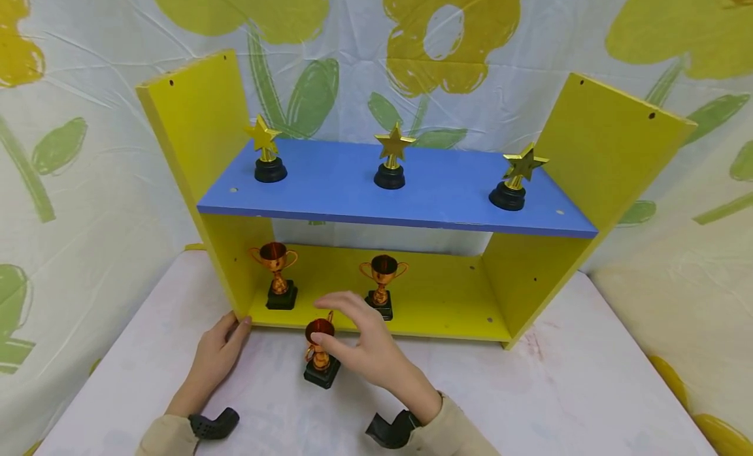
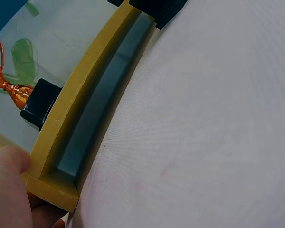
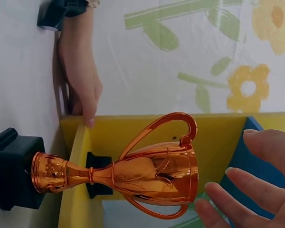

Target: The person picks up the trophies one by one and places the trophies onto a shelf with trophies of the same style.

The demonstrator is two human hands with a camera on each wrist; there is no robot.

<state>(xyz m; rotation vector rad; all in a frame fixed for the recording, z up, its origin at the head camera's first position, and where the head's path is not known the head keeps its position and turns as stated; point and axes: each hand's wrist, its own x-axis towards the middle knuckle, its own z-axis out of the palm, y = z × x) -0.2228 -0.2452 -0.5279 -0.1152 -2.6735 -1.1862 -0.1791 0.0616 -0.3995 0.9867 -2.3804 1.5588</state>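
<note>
An orange-copper trophy cup (image 1: pixel 320 360) with two handles and a black square base stands on the white table, in front of the shelf. My right hand (image 1: pixel 366 342) is beside its rim, fingers spread and curved; in the right wrist view the fingers (image 3: pixel 249 187) are apart from the cup. My left hand (image 1: pixel 215 351) holds the lower left front corner of the yellow and blue shelf (image 1: pixel 376 332), its thumb (image 2: pixel 14 159) against the yellow edge. Two matching trophy cups stand on the lower board, one at the left (image 1: pixel 281 294) and one at the middle (image 1: pixel 384 270), partly behind my right hand.
Three gold star trophies on round black bases stand on the blue upper board (image 1: pixel 329 198): left (image 1: pixel 270 168), middle (image 1: pixel 390 175) and right (image 1: pixel 507 196). Tall yellow side panels (image 1: pixel 612 142) flank the boards. A flower-printed cloth (image 1: pixel 353 25) hangs behind.
</note>
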